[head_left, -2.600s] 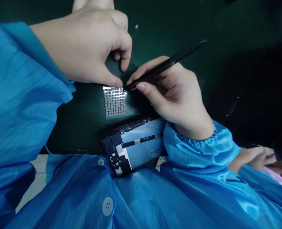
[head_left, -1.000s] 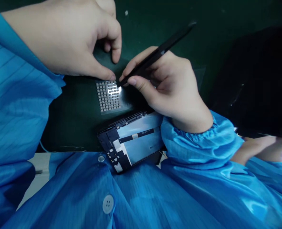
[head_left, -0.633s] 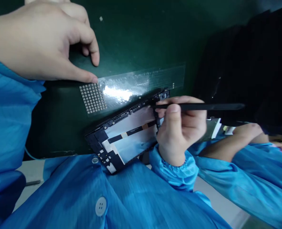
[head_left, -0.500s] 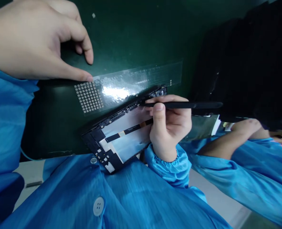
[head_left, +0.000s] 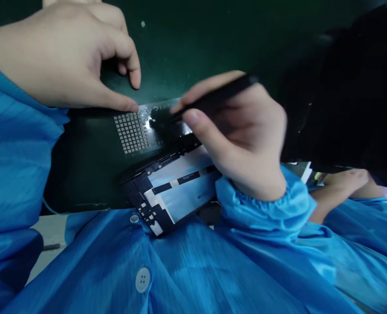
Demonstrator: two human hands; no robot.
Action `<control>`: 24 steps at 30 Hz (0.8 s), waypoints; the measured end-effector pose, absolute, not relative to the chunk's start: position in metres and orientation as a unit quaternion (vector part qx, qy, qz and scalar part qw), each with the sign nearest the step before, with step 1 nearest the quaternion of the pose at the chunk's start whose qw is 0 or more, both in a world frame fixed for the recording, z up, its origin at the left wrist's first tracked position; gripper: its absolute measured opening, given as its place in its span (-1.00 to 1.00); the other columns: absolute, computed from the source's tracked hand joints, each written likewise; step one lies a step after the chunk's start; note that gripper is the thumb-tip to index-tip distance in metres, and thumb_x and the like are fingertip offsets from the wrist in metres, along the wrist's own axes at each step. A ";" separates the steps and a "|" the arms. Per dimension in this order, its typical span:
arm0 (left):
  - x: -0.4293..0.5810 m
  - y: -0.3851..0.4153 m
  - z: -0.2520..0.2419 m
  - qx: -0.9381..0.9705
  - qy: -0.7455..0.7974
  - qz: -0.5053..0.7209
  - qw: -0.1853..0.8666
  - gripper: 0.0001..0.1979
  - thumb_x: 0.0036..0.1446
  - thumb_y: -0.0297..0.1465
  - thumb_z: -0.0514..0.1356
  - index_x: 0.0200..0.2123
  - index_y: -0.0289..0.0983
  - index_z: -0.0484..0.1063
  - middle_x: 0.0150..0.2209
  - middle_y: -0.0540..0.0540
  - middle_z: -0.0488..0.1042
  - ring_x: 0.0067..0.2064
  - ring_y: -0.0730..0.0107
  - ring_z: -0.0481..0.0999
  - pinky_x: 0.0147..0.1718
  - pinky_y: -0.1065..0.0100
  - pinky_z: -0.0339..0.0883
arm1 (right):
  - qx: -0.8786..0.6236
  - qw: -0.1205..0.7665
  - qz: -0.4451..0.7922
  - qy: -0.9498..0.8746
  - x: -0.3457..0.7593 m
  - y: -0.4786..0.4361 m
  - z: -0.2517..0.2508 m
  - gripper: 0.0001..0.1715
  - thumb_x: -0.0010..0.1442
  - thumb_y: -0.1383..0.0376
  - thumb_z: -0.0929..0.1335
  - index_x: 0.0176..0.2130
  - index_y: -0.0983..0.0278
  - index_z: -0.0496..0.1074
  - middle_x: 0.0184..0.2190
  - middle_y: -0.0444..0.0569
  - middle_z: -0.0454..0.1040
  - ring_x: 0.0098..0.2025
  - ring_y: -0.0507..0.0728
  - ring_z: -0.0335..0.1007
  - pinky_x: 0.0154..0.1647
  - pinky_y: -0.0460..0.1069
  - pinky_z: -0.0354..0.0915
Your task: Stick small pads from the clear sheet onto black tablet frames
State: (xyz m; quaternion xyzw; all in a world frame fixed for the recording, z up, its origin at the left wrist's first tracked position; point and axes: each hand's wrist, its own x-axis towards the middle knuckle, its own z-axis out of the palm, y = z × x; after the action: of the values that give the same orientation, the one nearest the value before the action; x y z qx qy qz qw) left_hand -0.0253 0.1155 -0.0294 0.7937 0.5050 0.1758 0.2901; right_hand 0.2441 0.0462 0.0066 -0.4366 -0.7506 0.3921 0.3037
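Note:
My left hand (head_left: pixel 91 56) rests at the upper left, its thumb and fingers apart. The thumb tip presses on the top edge of a clear plastic sheet (head_left: pixel 154 141) that carries rows of small grey square pads (head_left: pixel 132 133). My right hand (head_left: pixel 245 126) grips black tweezers (head_left: pixel 217 96), blurred by motion, and their tip is over the middle of the sheet. Below the sheet lies an opened phone (head_left: pixel 183 189), its silvery battery and dark flex strip showing. It tilts at the table's edge against my blue coat, with its right end hidden behind my right hand and sleeve.
The dark green table (head_left: pixel 186 39) spreads beyond the sheet, with one small loose pad (head_left: pixel 142 24) on it. A large black object (head_left: pixel 340 96) stands at the right. A co-worker's forearm (head_left: pixel 335 192) in a blue sleeve reaches in at the lower right.
My right hand has lifted the tweezers from the phone's upper edge and moved up over the clear sheet. My left thumb stays on the sheet. The whole view has shifted slightly.

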 end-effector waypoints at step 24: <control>-0.034 0.116 -0.035 0.857 0.432 0.139 0.243 -0.04 0.26 0.40 -0.17 -0.10 -0.28 0.65 -0.09 -0.08 0.43 0.43 -0.26 0.33 0.33 -0.50 -0.07 | -0.449 0.429 0.477 -0.622 0.248 0.041 -0.014 -0.92 0.46 0.37 0.46 -0.09 0.21 0.63 -0.25 -0.11 0.65 -0.30 0.04 0.55 -0.22 -0.02 0.51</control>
State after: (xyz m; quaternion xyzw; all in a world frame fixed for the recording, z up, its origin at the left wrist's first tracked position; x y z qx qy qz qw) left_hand -0.0335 0.1157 -0.0351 0.8570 0.4322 0.1395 0.2435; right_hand 0.2485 0.0412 -0.0135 -0.4488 -0.6223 0.4770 0.4286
